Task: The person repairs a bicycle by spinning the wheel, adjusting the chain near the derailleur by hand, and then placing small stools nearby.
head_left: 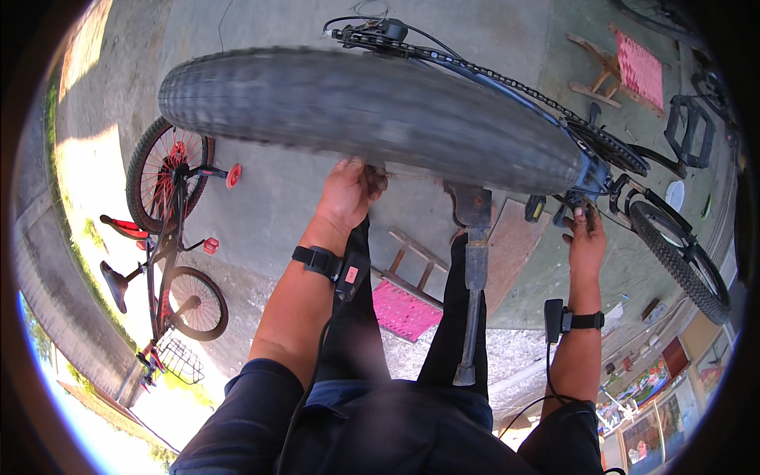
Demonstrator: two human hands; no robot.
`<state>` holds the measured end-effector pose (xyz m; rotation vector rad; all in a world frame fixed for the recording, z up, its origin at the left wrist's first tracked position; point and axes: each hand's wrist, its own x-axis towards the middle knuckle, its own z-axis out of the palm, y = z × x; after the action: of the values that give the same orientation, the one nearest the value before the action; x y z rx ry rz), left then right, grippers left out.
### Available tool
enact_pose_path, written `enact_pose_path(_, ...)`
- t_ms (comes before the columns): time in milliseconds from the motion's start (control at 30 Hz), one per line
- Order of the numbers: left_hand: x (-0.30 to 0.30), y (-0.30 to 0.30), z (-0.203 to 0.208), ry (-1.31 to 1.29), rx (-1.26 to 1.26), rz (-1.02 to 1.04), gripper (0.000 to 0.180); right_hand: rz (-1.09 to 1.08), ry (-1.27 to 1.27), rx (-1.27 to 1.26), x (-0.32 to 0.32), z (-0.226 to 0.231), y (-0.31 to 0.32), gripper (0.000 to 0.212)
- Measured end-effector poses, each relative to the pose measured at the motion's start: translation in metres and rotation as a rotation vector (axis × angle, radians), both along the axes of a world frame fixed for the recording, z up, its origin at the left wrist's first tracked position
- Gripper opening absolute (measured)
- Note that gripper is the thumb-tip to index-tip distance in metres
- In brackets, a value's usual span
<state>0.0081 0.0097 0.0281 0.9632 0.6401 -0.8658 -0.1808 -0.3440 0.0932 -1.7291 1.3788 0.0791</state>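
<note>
A wide black bicycle tyre [372,111], blurred as if spinning, fills the upper middle of the view on an upturned bicycle, just above both hands. The left hand [347,194] reaches up under the tyre, fingers curled against its lower edge or the rim behind it; whether it grips or only brushes is hard to tell. The right hand [586,237] sits further right, closed around a pedal or crank [571,207] near the chainring [606,146], from which the chain [475,71] runs up and left to the rear gear mechanism [372,32]. This looks like a wheel check by turning the crank; the next move likely calls for steady cranking and light contact on the tyre. Below the left hand lies a small wooden stool with a pink woven seat [404,305]; far to its left stands a red children's bicycle [170,237] on concrete.
</note>
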Motion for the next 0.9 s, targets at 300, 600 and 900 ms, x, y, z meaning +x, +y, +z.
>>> enact_pose_path(300, 0.002, -0.003, 0.002, -0.044, -0.011, -0.018, 0.027, 0.029, 0.026, 0.020, -0.002, -0.002, -0.009, 0.042)
enact_pose_path(600, 0.002, -0.002, 0.002, -0.056, -0.013, -0.044, 0.026, 0.037, 0.073, 0.029, 0.006, 0.005, -0.007, 0.046)
enact_pose_path(900, 0.001, -0.001, -0.002, -0.060, -0.007, -0.060, 0.026, 0.010, 0.085, 0.044, 0.007, 0.005, -0.006, 0.044)
